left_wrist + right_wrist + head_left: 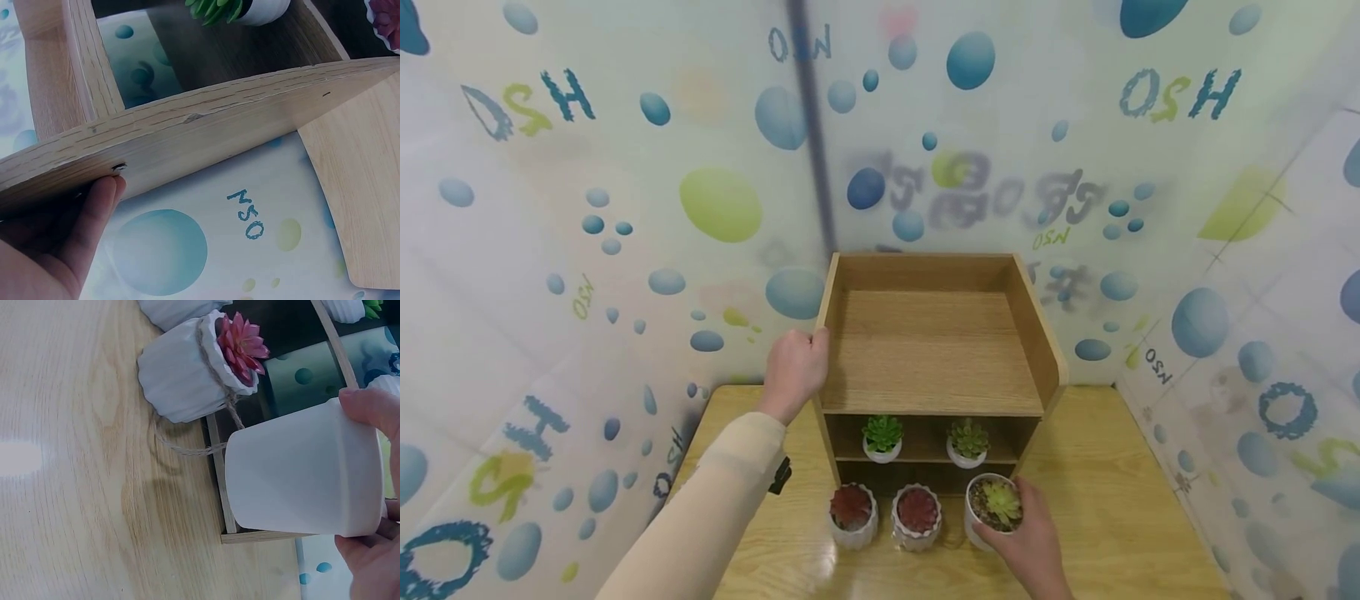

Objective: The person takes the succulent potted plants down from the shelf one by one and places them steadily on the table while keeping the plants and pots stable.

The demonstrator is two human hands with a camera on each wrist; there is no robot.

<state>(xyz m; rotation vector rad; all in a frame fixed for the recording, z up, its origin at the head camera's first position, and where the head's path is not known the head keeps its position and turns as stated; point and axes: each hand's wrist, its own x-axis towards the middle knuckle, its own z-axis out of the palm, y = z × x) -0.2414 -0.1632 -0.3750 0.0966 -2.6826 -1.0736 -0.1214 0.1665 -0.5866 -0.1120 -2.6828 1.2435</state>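
My left hand (796, 371) grips the left side panel of a small wooden shelf (936, 346); in the left wrist view its fingertips (109, 187) press against the panel's outer face. My right hand (1033, 537) holds a smooth white pot (297, 472) by its rim, thumb and fingers on opposite sides. A pale green succulent (1002, 502) grows from gravel in that pot. The pot is in front of the shelf's right end. Left of it stand two ribbed white pots with red succulents, one in the middle (917, 510) and one farther left (853, 508).
On the shelf's middle board sit two small white pots, one with a bright green succulent (883, 435), the other with a duller green one (968, 439). Twine (190, 450) trails from a ribbed pot. The wooden table (1120, 500) meets patterned walls (925, 125) behind and beside.
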